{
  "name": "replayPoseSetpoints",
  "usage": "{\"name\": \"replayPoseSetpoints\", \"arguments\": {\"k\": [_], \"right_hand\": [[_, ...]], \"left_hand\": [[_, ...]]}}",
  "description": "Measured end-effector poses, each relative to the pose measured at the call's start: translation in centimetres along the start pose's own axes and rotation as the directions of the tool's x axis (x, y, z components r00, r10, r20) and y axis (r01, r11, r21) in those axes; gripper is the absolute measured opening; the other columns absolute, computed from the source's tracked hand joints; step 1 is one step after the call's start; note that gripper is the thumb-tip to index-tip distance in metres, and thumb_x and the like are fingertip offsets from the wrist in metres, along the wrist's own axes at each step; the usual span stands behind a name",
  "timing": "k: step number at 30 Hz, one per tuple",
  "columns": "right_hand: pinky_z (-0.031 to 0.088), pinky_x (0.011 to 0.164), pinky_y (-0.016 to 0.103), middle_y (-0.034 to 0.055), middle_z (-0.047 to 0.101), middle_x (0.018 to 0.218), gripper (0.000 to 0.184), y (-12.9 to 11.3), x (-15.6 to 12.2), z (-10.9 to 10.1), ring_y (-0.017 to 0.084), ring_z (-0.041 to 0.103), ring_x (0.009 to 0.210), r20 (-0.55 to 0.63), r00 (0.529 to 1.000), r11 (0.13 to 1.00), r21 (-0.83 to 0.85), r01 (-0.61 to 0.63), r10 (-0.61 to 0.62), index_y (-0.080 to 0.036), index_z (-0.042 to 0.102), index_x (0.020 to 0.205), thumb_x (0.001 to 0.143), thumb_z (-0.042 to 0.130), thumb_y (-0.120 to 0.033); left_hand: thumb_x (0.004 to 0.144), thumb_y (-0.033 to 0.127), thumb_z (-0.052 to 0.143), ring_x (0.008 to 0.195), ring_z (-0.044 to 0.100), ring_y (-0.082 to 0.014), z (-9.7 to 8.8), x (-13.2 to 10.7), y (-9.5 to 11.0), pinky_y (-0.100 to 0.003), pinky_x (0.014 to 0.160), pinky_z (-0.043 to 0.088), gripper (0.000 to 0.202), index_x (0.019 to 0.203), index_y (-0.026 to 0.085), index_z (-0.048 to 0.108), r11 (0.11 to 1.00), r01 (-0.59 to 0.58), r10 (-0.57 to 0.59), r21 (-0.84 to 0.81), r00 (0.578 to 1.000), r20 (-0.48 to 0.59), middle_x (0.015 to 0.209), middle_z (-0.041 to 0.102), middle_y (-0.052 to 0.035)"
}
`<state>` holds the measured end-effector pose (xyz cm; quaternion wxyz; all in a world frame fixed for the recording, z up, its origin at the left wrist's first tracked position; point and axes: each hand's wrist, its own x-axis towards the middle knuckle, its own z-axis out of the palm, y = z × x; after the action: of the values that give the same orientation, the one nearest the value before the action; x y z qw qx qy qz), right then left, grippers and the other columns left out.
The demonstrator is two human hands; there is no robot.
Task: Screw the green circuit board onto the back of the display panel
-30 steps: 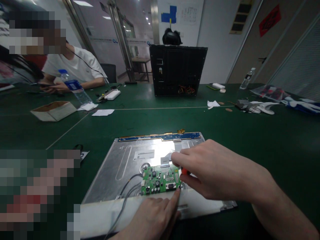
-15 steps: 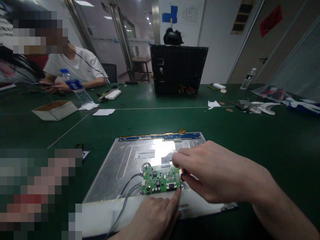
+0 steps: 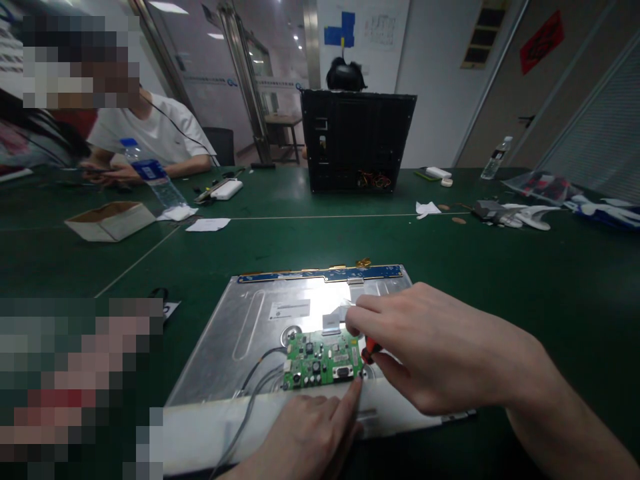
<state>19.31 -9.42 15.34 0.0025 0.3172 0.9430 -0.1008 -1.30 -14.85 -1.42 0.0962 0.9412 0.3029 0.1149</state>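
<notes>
Closest in, the left hand (image 3: 313, 427) stretches its index finger to the near right corner of a green circuit board (image 3: 323, 353); whether its curled fingers hold anything, I can't tell. Just right, the right hand (image 3: 435, 343) pinches a red-handled tool (image 3: 371, 346) by that corner. I'd guess a fastening is being worked, calling for a still board and steady tool. Under the board lies a metal panel (image 3: 200, 370). Farther off, left of both hands, sits an open box (image 3: 95, 231), contents hidden; far right, a clear bag (image 3: 543, 185) holds something reddish.
</notes>
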Motion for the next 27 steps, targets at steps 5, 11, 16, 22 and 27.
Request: {"name": "replayPoseSetpoints", "arguments": {"k": [5,11,16,22,27], "right_hand": [[0.032,0.053,0.03,0.0015,0.065,0.083,0.006,0.13,0.09,0.17,0.015,0.054,0.066,-0.022,1.0,0.999,-0.044,-0.01,0.009,-0.02,0.052,0.093,0.088,0.055,-0.018],[0.029,0.052,0.03,0.0001,0.066,0.077,0.006,0.27,0.18,0.43,0.016,0.057,0.064,-0.056,0.997,0.998,-0.045,-0.052,0.05,-0.02,0.055,0.091,0.091,0.056,-0.027],[0.033,0.055,0.029,0.0018,0.065,0.083,0.006,0.14,0.04,0.14,0.015,0.056,0.068,-0.031,0.999,1.0,-0.011,-0.017,0.017,-0.019,0.053,0.091,0.088,0.056,-0.023],[0.033,0.054,0.029,0.0017,0.064,0.087,0.007,0.12,0.02,0.13,0.015,0.054,0.067,-0.014,1.0,1.0,-0.013,0.011,-0.011,-0.019,0.052,0.093,0.087,0.055,-0.016],[0.03,0.054,0.029,-0.0001,0.066,0.083,0.003,0.11,0.08,0.27,0.015,0.056,0.067,-0.053,0.998,0.999,-0.046,-0.029,0.026,-0.02,0.055,0.093,0.091,0.057,-0.02]], "left_hand": [[0.097,0.017,0.037,0.055,0.065,-0.0193,0.44,-0.1,-0.08,-0.025,0.046,0.048,0.039,0.134,0.005,0.045,1.0,-0.001,0.0,-0.003,1.0,-0.027,0.08,0.072,-0.012],[0.097,0.016,0.038,0.058,0.067,-0.0206,0.35,-0.22,-0.09,-0.026,0.048,0.049,0.04,0.134,0.005,0.044,1.0,-0.006,0.006,0.025,1.0,0.006,0.081,0.072,-0.0118],[0.097,0.017,0.039,0.056,0.066,-0.019,0.13,-0.03,-0.08,-0.024,0.046,0.047,0.037,0.133,0.006,0.045,1.0,0.002,-0.002,0.006,1.0,0.005,0.081,0.073,-0.0111],[0.097,0.017,0.039,0.054,0.065,-0.0192,0.44,-0.02,-0.09,-0.025,0.045,0.046,0.038,0.133,0.005,0.045,1.0,-0.013,0.013,0.015,0.999,-0.03,0.08,0.072,-0.0111],[0.097,0.017,0.039,0.056,0.066,-0.0195,0.68,-0.24,-0.06,-0.025,0.047,0.048,0.039,0.134,0.005,0.044,1.0,-0.002,0.003,0.025,1.0,-0.019,0.08,0.072,-0.0105]]}}
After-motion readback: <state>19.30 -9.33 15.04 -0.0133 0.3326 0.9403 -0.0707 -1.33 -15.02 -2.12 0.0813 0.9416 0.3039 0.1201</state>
